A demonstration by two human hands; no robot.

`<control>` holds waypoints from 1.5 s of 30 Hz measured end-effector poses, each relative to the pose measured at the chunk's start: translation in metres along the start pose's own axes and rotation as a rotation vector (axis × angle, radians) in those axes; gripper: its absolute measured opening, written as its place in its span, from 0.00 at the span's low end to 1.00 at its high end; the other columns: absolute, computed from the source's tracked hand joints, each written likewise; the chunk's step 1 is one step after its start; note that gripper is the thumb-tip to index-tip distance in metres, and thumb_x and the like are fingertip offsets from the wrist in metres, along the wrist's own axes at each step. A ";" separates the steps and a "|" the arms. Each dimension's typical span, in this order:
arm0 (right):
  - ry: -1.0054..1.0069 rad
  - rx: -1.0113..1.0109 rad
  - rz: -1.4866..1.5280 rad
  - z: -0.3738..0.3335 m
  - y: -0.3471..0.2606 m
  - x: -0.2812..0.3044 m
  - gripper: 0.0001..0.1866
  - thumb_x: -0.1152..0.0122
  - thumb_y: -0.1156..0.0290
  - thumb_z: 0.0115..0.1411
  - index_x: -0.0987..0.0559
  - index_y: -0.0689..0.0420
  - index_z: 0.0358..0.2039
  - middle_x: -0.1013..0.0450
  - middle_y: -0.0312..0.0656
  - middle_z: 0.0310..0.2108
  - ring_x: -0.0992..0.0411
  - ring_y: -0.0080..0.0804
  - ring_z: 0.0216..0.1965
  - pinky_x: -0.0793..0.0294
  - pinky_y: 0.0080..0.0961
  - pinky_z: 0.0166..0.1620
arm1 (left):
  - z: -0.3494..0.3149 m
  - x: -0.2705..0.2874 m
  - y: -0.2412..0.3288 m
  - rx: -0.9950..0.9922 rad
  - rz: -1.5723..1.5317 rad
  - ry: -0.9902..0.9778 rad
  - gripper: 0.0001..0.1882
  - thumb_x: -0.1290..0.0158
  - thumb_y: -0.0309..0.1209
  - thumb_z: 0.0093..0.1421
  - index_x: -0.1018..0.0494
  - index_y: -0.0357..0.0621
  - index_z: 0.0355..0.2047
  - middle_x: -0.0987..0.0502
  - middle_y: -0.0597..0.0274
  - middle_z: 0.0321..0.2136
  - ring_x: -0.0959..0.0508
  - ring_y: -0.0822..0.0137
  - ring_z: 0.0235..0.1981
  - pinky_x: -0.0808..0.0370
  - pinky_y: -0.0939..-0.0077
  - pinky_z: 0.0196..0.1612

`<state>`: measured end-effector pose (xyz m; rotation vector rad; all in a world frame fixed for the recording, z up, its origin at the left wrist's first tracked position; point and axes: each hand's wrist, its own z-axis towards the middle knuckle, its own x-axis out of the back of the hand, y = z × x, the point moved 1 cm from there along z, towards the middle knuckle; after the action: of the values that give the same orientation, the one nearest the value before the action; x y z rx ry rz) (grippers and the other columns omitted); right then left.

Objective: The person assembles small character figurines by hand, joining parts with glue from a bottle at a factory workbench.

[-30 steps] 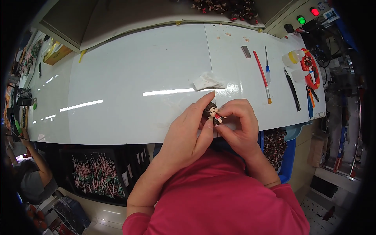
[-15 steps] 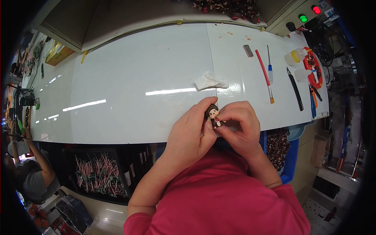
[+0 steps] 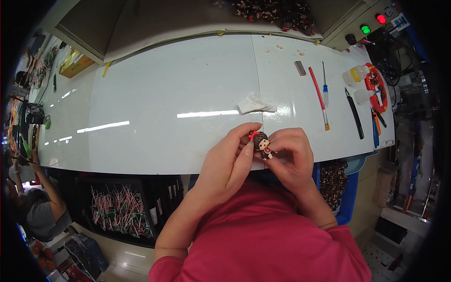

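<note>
1. Doll figurine (image 3: 264,145), held between left hand (image 3: 227,157) and right hand (image 3: 297,152): dark brown hair, pale face, dark eyes, red patch on chest
2. Red bow (image 3: 256,135) atop the hair, near the left thumb
3. Left hand, clamped on the figurine's head
4. Right hand, clamped on its body, partly hiding it
5. White tissue (image 3: 255,103), just beyond the grip

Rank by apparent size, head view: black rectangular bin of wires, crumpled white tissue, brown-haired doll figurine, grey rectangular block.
Black bin
White tissue, doll: too alike to rank; doll partly covered
Grey block
</note>
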<state>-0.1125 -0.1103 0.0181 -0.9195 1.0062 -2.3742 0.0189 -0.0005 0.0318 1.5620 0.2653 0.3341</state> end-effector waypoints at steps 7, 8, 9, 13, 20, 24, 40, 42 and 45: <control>0.009 -0.023 0.046 -0.005 0.001 -0.003 0.19 0.35 0.87 0.42 0.27 0.57 0.36 0.30 0.42 0.35 0.28 0.32 0.36 0.25 0.21 0.35 | -0.002 0.001 -0.005 -0.032 0.020 0.012 0.14 0.60 0.25 0.64 0.36 0.36 0.50 0.26 0.50 0.35 0.22 0.60 0.34 0.27 0.71 0.39; 0.012 -0.030 0.054 -0.005 0.000 -0.004 0.19 0.35 0.87 0.42 0.27 0.57 0.36 0.30 0.42 0.35 0.28 0.32 0.36 0.26 0.21 0.35 | -0.002 0.001 -0.005 -0.033 0.017 0.015 0.14 0.60 0.25 0.64 0.36 0.36 0.50 0.26 0.50 0.35 0.22 0.60 0.34 0.27 0.71 0.39; 0.016 -0.038 0.061 -0.005 0.000 -0.004 0.19 0.35 0.87 0.42 0.27 0.57 0.36 0.30 0.42 0.35 0.28 0.32 0.36 0.26 0.22 0.35 | -0.002 0.001 -0.005 -0.024 0.005 0.014 0.14 0.60 0.25 0.64 0.36 0.36 0.50 0.26 0.49 0.35 0.22 0.59 0.35 0.27 0.71 0.40; 0.012 -0.029 0.035 -0.005 0.000 -0.004 0.19 0.35 0.87 0.43 0.27 0.57 0.35 0.29 0.42 0.35 0.28 0.33 0.36 0.27 0.22 0.35 | -0.003 0.001 -0.004 -0.014 -0.025 0.012 0.15 0.60 0.25 0.64 0.36 0.36 0.51 0.26 0.50 0.36 0.23 0.60 0.34 0.27 0.71 0.40; 0.025 -0.017 0.055 -0.006 0.003 -0.005 0.20 0.36 0.87 0.42 0.27 0.57 0.36 0.30 0.42 0.35 0.29 0.33 0.36 0.27 0.23 0.36 | -0.001 0.000 -0.006 -0.136 0.009 0.020 0.17 0.52 0.23 0.61 0.35 0.37 0.51 0.25 0.55 0.36 0.23 0.67 0.34 0.26 0.76 0.37; 0.011 -0.066 0.097 -0.008 0.004 -0.003 0.20 0.34 0.85 0.42 0.28 0.57 0.37 0.30 0.42 0.37 0.29 0.33 0.37 0.27 0.23 0.37 | 0.000 -0.001 -0.007 -0.110 0.008 0.013 0.18 0.48 0.23 0.59 0.35 0.38 0.50 0.25 0.57 0.37 0.23 0.70 0.36 0.26 0.78 0.36; 0.037 -0.105 0.153 -0.001 0.003 0.005 0.18 0.30 0.79 0.46 0.27 0.58 0.37 0.29 0.41 0.36 0.28 0.31 0.37 0.28 0.22 0.40 | 0.006 -0.003 -0.010 -0.010 -0.255 0.005 0.18 0.53 0.25 0.63 0.35 0.36 0.53 0.26 0.58 0.41 0.25 0.72 0.40 0.28 0.79 0.44; 0.068 -0.131 0.210 -0.003 0.003 0.004 0.19 0.29 0.79 0.45 0.26 0.58 0.37 0.29 0.41 0.36 0.28 0.30 0.37 0.28 0.22 0.40 | 0.006 -0.002 -0.008 -0.012 -0.243 -0.003 0.18 0.54 0.25 0.63 0.35 0.36 0.53 0.26 0.58 0.41 0.25 0.72 0.40 0.28 0.79 0.44; 0.063 -0.111 0.175 -0.003 0.002 0.003 0.19 0.29 0.80 0.45 0.27 0.58 0.37 0.29 0.40 0.36 0.28 0.31 0.37 0.28 0.22 0.40 | 0.007 -0.003 -0.006 0.005 -0.230 -0.009 0.17 0.56 0.25 0.64 0.35 0.36 0.53 0.26 0.58 0.40 0.25 0.72 0.39 0.29 0.79 0.44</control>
<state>-0.1166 -0.1125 0.0165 -0.7656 1.2020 -2.2323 0.0187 -0.0076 0.0257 1.5193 0.4351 0.1464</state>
